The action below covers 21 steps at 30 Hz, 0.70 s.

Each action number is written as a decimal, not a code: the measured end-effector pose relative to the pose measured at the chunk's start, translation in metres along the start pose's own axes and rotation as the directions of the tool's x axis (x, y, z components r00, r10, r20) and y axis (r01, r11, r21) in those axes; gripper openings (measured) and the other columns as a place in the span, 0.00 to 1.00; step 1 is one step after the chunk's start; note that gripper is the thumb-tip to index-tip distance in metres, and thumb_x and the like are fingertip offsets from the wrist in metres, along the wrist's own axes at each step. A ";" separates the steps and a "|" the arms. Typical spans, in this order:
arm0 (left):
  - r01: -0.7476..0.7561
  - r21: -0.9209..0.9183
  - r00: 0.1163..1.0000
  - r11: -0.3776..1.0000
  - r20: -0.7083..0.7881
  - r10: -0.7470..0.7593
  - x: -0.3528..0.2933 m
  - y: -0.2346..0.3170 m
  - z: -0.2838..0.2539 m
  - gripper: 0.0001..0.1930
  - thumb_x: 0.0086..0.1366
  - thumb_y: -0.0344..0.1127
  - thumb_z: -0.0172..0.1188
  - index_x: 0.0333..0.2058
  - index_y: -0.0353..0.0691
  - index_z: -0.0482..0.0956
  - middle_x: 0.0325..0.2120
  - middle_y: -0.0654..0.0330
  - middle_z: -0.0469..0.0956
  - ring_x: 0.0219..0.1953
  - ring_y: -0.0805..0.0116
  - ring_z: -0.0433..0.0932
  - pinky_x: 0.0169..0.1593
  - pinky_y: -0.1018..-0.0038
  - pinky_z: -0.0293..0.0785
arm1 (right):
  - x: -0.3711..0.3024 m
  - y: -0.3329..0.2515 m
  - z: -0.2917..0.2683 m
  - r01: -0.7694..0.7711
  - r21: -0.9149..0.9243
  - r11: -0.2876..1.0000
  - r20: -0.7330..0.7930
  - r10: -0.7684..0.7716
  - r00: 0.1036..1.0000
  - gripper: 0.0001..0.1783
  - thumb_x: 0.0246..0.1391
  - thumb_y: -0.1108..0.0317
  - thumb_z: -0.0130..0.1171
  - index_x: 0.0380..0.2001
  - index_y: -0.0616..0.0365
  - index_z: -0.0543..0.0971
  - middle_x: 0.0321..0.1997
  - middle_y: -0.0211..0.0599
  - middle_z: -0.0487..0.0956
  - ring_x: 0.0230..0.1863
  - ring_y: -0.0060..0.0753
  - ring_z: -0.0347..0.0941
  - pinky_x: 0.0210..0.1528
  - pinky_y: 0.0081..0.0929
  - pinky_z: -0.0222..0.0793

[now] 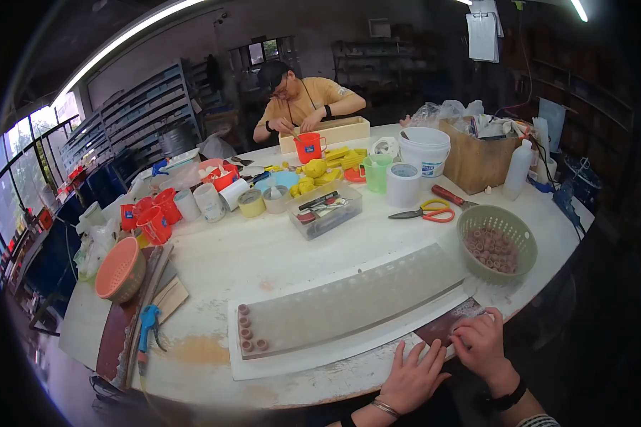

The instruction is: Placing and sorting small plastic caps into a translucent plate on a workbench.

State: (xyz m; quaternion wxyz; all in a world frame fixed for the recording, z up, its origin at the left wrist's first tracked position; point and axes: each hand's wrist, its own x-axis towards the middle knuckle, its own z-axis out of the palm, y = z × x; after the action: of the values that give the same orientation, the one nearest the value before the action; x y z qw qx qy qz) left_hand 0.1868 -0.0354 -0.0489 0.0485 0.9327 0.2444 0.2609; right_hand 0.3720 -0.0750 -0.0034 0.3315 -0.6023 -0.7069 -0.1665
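Note:
My left hand (pixel 412 378) lies flat with its fingers apart at the near table edge, fingertips by a dark reddish-brown board (pixel 438 324). Over the right part of that board my right hand (pixel 481 344) is closed in a pinch. What sits between its fingertips is hidden. A long grey slab (pixel 356 295) rests on a white sheet (pixel 246 368) to the left of the board. Several small brownish-pink rings (pixel 246 322) stand along the slab's left end. Beyond my right hand, a green colander (pixel 523 269) holds many more such rings (pixel 491 249).
Scissors (pixel 431 212) and a red-handled tool (pixel 452 197) lie behind the slab. A clear box (pixel 325 213), white bucket (pixel 426 151) and cardboard box (pixel 477 160) stand farther back. A blue glue gun (pixel 148 327) and pink basket (pixel 121 269) are at left. Across the table, a person (pixel 313 103) works.

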 end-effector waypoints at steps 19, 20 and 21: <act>0.004 0.011 1.000 1.000 -0.029 -0.004 0.003 -0.001 -0.011 0.28 0.60 0.52 0.66 0.55 0.43 0.78 0.58 0.61 0.76 0.55 0.55 0.73 0.64 0.42 0.60 | -0.010 -0.003 0.009 0.060 -0.014 0.998 0.054 -0.059 0.997 0.09 0.43 0.70 0.69 0.29 0.51 0.79 0.37 0.27 0.82 0.39 0.31 0.77 0.60 0.43 0.62; -0.003 0.005 1.000 1.000 -0.028 0.003 0.004 -0.001 -0.015 0.28 0.60 0.52 0.66 0.55 0.43 0.78 0.57 0.61 0.76 0.55 0.55 0.73 0.65 0.42 0.58 | -0.011 0.014 0.010 -0.022 -0.032 0.999 0.002 0.022 1.000 0.08 0.44 0.70 0.68 0.28 0.51 0.79 0.36 0.27 0.82 0.38 0.33 0.77 0.59 0.43 0.62; 0.005 0.009 1.000 1.000 -0.027 -0.005 0.004 0.000 -0.014 0.28 0.59 0.52 0.67 0.55 0.43 0.78 0.57 0.62 0.76 0.55 0.54 0.72 0.65 0.42 0.57 | -0.009 0.036 0.009 -0.125 -0.073 0.989 -0.087 0.118 0.989 0.07 0.45 0.70 0.67 0.26 0.52 0.78 0.32 0.29 0.80 0.36 0.37 0.75 0.55 0.44 0.63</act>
State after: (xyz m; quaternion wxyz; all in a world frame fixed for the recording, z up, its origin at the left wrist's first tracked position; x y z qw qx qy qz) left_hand 0.1826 -0.0339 -0.0346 0.0415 0.9287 0.2485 0.2723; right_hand 0.4048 -0.0682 -0.0220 0.3460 -0.6494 -0.6474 -0.1984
